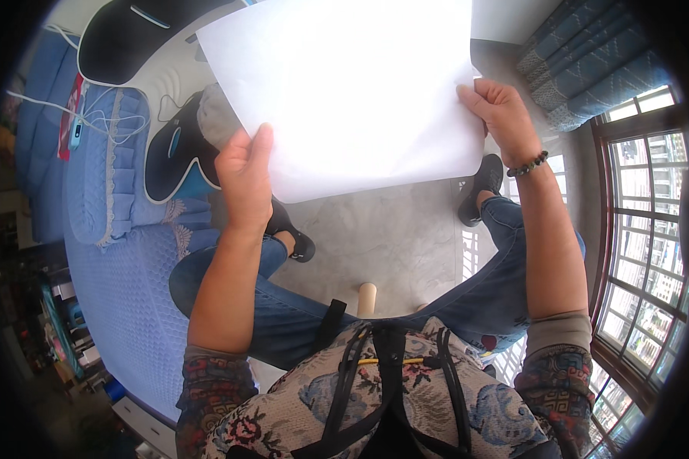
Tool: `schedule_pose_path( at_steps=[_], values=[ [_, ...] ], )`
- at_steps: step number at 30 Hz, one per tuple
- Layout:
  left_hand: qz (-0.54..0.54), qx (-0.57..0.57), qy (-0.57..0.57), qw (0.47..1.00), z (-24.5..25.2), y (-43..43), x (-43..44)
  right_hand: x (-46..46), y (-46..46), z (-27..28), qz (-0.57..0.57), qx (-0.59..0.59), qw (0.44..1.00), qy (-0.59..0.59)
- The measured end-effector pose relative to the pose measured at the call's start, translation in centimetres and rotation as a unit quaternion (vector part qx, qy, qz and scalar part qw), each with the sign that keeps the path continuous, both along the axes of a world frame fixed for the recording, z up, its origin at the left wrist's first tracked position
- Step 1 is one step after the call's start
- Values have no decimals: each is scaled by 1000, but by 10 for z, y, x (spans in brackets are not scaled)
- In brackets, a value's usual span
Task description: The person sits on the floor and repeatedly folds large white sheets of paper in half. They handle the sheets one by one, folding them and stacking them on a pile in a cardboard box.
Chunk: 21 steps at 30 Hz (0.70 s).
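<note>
A large white sheet of paper [356,103] is held up in front of me, its face bright and without visible marks. My left hand [246,172] pinches its left edge near the lower corner, thumb on top. On the opposite side, my right hand [502,115] grips the right edge, with a beaded bracelet at the wrist. The paper bends slightly near the right hand, and its top runs out of the picture. Beneath the sheet shows the grey floor [367,241].
A blue quilted cover [126,292] with ruffles lies at left, with white cables [92,115] and a light-blue device [76,135]. Black panels with white edging [178,149] stand beyond it. A barred window [646,229] and blue curtain [591,63] are at right. A stool leg [367,299] shows below.
</note>
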<state>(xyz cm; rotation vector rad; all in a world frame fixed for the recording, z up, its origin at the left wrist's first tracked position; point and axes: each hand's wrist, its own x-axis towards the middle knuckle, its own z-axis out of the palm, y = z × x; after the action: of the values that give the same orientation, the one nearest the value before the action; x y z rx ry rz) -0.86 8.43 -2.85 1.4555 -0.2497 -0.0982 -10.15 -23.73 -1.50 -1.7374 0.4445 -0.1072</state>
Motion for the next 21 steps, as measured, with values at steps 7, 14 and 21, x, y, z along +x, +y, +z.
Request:
schedule_pose_path(
  at_steps=[7, 14, 21],
  values=[
    [26, 25, -36, 999, 2, 5, 8, -1, 21, 1, 21, 103, 994, 24],
    [50, 51, -49, 996, 8, 7, 7, 0, 18, -6, 52, 113, 992, 29],
    [60, 21, -58, 996, 16, 1, 3, 2, 22, -9, 23, 108, 993, 39]
  ],
)
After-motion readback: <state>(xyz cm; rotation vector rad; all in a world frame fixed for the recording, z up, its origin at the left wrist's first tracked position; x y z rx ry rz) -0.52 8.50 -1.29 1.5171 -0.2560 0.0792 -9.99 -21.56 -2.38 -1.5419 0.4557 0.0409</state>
